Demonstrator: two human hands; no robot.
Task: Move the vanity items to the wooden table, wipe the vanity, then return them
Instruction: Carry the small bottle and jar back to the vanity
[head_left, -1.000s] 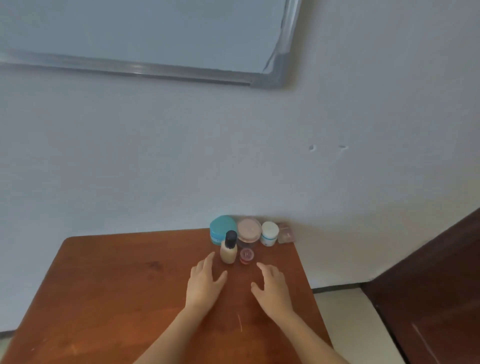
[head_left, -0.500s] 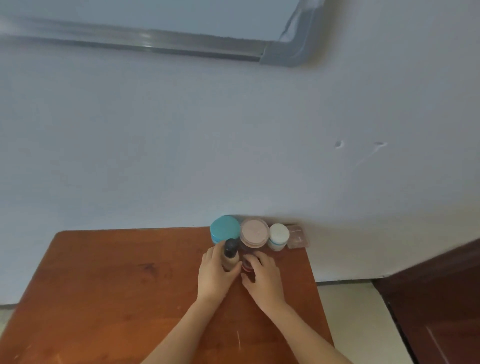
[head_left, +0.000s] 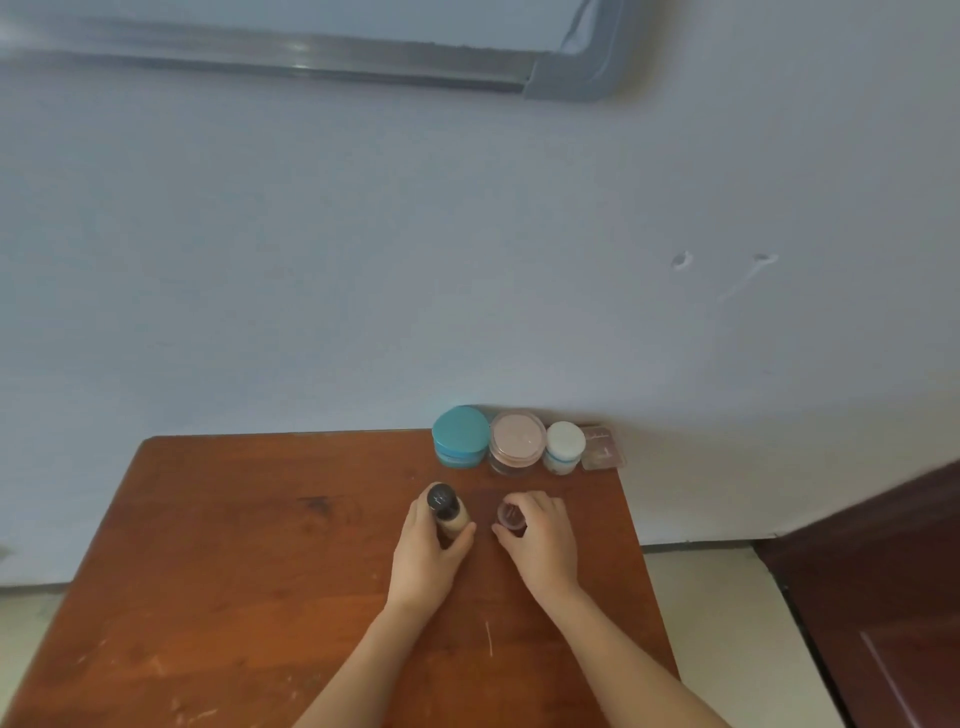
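The wooden surface (head_left: 234, 545) fills the lower left and middle of the frame, its far edge against a pale wall (head_left: 363, 260). A grey-framed board (head_left: 311, 52) runs across the top of the frame.

Just left of centre, my left grip (head_left: 423, 558) is wrapped round a beige bottle (head_left: 454, 522) with a black cap, thumb on its right side and fingers on its left. The bottle stands roughly upright; I cannot tell whether its base touches the wood.

Above it in the frame, by the wall, sits a teal-lidded jar (head_left: 461, 436).

Right of the bottle, near it but apart, my right grip (head_left: 545, 540) pinches a small pink pot (head_left: 510, 514) between thumb and curled fingers. Whether the pot is off the surface I cannot tell.

Along the wall, the row runs rightward from the teal-lidded jar. A pink-lidded jar (head_left: 518, 441) sits just beside it, then a white-lidded jar (head_left: 564, 447). A flat clear compact (head_left: 601, 448) lies at the far right corner.

A dark door (head_left: 883, 597) fills the lower right, with pale floor (head_left: 727, 623) between it and the surface.
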